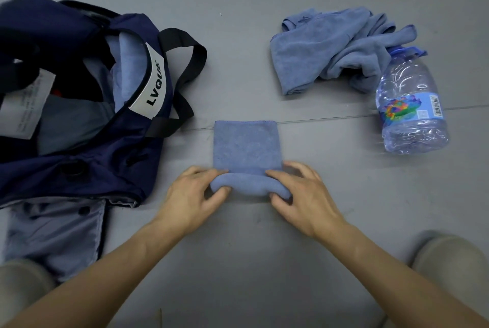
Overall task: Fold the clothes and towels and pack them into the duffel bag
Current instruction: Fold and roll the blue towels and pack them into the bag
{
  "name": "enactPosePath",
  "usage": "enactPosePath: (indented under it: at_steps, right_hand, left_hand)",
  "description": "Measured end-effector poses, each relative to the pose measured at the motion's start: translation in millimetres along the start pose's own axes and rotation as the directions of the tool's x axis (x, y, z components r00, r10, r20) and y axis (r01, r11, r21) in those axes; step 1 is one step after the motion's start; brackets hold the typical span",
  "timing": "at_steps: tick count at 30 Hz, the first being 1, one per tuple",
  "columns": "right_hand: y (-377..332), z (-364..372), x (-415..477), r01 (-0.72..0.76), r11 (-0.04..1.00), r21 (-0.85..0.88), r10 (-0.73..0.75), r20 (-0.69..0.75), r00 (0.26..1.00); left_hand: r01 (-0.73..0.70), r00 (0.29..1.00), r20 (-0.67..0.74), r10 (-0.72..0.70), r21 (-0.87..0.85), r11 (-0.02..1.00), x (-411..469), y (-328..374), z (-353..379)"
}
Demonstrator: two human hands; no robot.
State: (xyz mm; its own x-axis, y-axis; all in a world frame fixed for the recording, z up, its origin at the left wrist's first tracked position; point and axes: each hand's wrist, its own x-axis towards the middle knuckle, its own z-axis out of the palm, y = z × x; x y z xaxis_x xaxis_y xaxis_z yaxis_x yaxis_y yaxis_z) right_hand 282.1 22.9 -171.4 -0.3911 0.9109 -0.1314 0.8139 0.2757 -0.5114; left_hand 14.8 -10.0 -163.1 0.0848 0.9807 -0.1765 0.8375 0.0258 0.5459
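Note:
A small blue towel lies folded on the grey floor in the middle, its near end rolled up. My left hand grips the left end of the roll, thumb under and fingers on top. My right hand grips the right end the same way. A navy duffel bag lies open at the left, with blue cloth inside and a white LVQUE label on its rim. A crumpled blue towel lies in a heap at the far right.
A large plastic water bottle lies on its side at the right, its cap touching the crumpled towel. The bag's black handles loop toward the middle. My knees show at the bottom corners. A floor seam runs behind the folded towel.

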Motion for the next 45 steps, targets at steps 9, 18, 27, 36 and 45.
enactPosePath:
  at_steps: [9,18,27,36,45]
  right_hand:
    - [-8.2,-1.6,17.8,-0.280,0.953,0.117,0.272,0.080,0.959]
    - [-19.0,16.0,24.3,0.203,0.950,-0.238,-0.246,-0.164,0.955]
    - [-11.5,16.4,22.5,0.141,0.978,-0.155,-0.133,0.057,0.989]
    - [-16.7,-5.7,31.2,0.117,0.990,-0.076,-0.109,0.104,0.989]
    - [-30.0,-17.4,38.2,-0.276,0.920,0.278,0.207,0.256,0.944]
  left_hand:
    - [0.288,0.957,0.015,-0.289,-0.158,0.945,15.9,7.2,-0.1]
    - [0.118,0.944,-0.314,-0.097,0.049,0.992,21.6,10.7,5.0]
    - [-0.261,0.965,0.045,0.258,0.245,0.934,11.2,-14.3,3.8]
    - [0.080,0.989,0.125,-0.073,-0.049,0.996,32.4,6.7,-26.7]
    - [0.219,0.975,-0.039,-0.220,-0.037,0.975,23.3,5.3,-9.8]
